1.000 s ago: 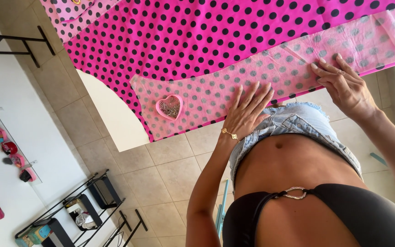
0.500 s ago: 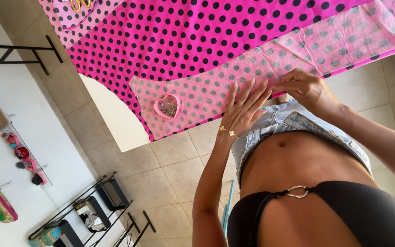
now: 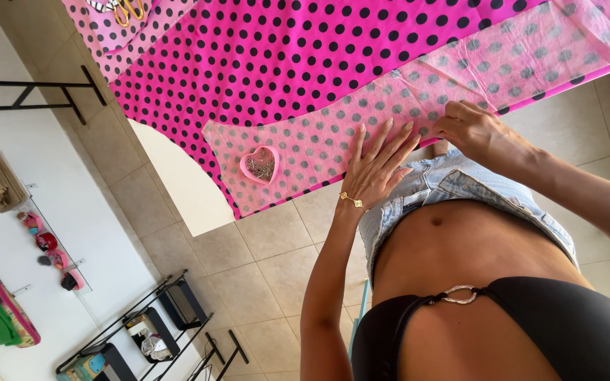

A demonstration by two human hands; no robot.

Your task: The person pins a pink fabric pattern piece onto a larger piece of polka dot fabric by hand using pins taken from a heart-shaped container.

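1. Pattern paper (image 3: 418,106), pale pink and translucent, lies on dotted pink fabric (image 3: 284,56) at the table edge.
2. Left hand (image 3: 379,166) rests flat on the paper, fingers spread, grasping nothing.
3. Right hand (image 3: 478,130) pinches the paper's edge.
4. Heart-shaped pin dish (image 3: 260,165) sits on the paper left of the hands.

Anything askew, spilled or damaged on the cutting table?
Nothing stands out. The translucent pink pattern piece lies flat on the pink black-dotted fabric; the left hand presses it flat, the right hand pinches its edge. Pins stay inside the pink heart-shaped dish.
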